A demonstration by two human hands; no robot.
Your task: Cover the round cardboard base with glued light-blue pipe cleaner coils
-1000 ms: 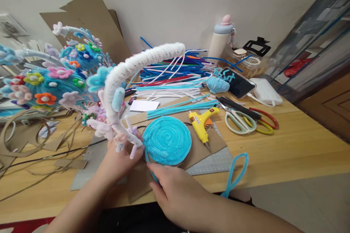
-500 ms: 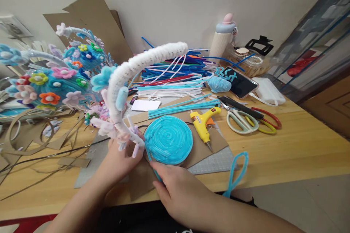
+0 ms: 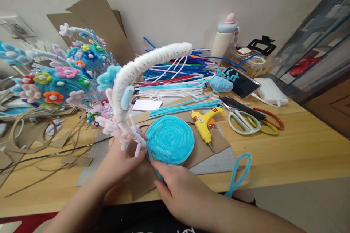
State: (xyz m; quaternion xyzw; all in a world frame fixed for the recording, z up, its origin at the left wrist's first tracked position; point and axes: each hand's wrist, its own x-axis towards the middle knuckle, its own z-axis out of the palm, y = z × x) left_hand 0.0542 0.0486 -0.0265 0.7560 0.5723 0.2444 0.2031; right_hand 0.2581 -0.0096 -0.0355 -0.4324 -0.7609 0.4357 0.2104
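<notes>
"So, how's the grip?"

"The right hand (image 3: 180, 186) has a blue strand (image 3: 158, 175) pinched between thumb and forefinger, beside the near left edge of the coiled disc (image 3: 170, 139). The left hand (image 3: 121, 160) is at the foot of the white arch (image 3: 153, 55); most fingertips are hidden, so I can't tell how it grips."

"How would these handle?"

"Light and bendy, I'd judge: pinch the strand near the disc, gently, since fuzz likely crushes. The disc looks stiffer; take its rim. Hold the arch low."

"Farther out?"

"A yellow glue gun (image 3: 203, 124), right of the disc, on cardboard (image 3: 221, 141)."
</notes>
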